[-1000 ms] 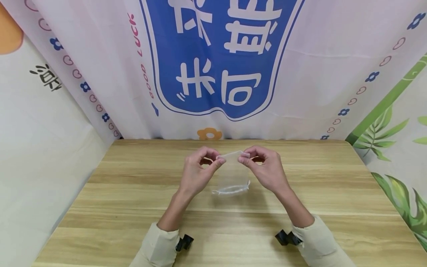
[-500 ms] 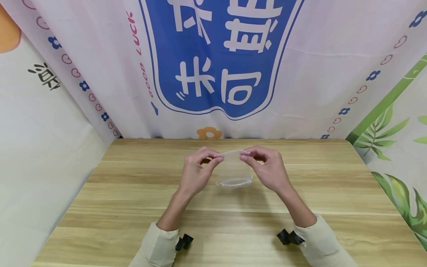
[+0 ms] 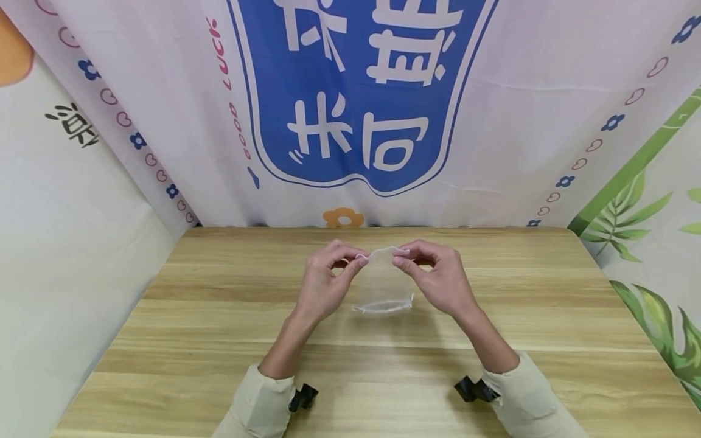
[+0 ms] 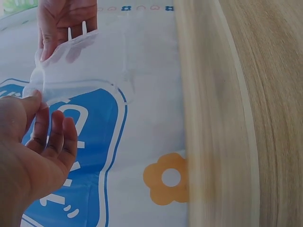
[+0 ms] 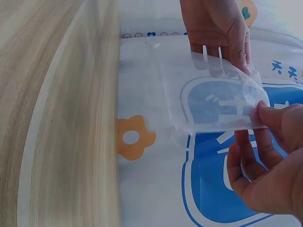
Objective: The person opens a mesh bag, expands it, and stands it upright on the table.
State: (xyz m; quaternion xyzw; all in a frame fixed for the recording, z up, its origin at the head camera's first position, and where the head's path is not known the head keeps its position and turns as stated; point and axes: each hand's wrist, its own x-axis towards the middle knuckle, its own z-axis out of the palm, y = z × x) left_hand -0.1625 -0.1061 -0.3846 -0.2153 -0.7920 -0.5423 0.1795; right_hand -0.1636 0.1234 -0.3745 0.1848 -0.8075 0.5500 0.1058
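A small, sheer white mesh bag (image 3: 385, 277) hangs between my hands above the table. My left hand (image 3: 322, 280) pinches one upper corner between thumb and index finger. At the opposite upper corner, my right hand (image 3: 443, 280) holds the bag the same way. The upper edge bows slightly between the two grips. Along the lower edge runs a whiter band with thin string ends at its corners. In the left wrist view the mesh (image 4: 90, 66) is see-through, with the right fingers showing behind it. The right wrist view shows the bag (image 5: 213, 90) spread fairly flat.
A wood-grain table (image 3: 219, 340) lies under the hands. Behind its far edge hangs a printed curtain (image 3: 504, 134) with a blue panel and an orange flower. Small black devices sit at both cuffs, at the left sleeve (image 3: 254, 395) and the right sleeve (image 3: 526, 389).
The bag's lower edge swung up away from me, then came partly back down. Its upper edge was pulled straight half a second ago and now bows. Both hands keep their grips.
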